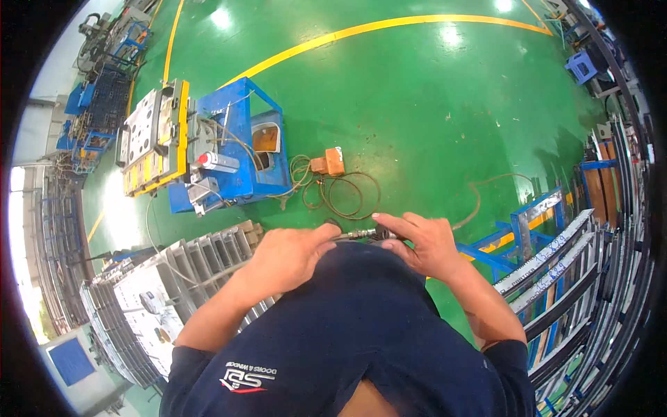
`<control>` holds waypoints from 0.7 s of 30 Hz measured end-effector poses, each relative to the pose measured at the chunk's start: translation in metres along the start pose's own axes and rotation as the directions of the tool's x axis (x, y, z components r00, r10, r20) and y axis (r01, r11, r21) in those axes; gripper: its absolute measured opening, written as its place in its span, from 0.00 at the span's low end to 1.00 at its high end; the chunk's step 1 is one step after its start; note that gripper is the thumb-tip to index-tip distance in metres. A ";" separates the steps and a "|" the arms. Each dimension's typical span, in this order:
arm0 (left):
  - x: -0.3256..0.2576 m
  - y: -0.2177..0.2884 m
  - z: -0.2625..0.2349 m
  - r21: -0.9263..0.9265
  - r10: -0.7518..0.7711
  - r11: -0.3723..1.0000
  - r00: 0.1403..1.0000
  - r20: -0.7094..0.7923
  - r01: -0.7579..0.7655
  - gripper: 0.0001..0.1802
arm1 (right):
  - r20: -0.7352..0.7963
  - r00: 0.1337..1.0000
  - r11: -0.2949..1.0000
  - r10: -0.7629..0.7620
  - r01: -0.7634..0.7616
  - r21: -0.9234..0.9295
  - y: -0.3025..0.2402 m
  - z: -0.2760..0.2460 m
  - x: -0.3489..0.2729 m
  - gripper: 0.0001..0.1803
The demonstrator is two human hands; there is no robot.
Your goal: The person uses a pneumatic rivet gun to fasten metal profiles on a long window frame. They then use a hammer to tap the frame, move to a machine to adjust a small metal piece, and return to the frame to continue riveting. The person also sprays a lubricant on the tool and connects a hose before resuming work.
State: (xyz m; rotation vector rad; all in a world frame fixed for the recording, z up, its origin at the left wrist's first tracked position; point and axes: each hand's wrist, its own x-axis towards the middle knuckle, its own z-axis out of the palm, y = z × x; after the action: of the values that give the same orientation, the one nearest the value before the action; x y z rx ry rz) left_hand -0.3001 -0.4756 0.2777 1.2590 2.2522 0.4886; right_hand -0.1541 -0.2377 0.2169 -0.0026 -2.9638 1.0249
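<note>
I look straight down my dark blue shirt to a green floor. Both hands meet in front of my chest on a slim metal tool [363,235] with a hose running off to the right. My left hand [288,254] pinches the tool's left end between thumb and fingers. At the tool's dark right end, my right hand [424,243] closes around it. The tool's tip is hidden between my fingers.
A blue machine stand [236,149] with a yellow-framed metal block [156,135] stands ahead on the left. An orange pedal box [328,163] with coiled cable lies on the floor. A stack of grey aluminium frames [149,299] sits at lower left; racks of long profiles [570,278] fill the right.
</note>
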 end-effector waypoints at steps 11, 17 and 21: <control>-0.026 0.033 0.016 -0.014 -0.085 0.996 0.996 0.024 0.085 0.09 | 0.022 0.969 0.970 -0.245 0.245 -0.007 -0.022 -0.001 -0.013 0.18; -0.013 0.039 0.029 -0.238 -0.139 0.953 0.969 0.205 0.187 0.13 | 0.237 0.949 0.975 -0.207 0.221 -0.032 -0.023 -0.004 -0.018 0.19; -0.010 0.032 0.048 -0.325 -0.077 0.934 0.972 0.223 0.148 0.18 | 0.267 0.939 0.967 -0.214 0.242 -0.075 -0.028 -0.003 -0.015 0.18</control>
State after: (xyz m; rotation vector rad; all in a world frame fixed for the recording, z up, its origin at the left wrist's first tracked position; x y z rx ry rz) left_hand -0.2454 -0.4649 0.2591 0.9511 1.9507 0.6397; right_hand -0.1386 -0.2580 0.2369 0.5009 -3.1417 0.8974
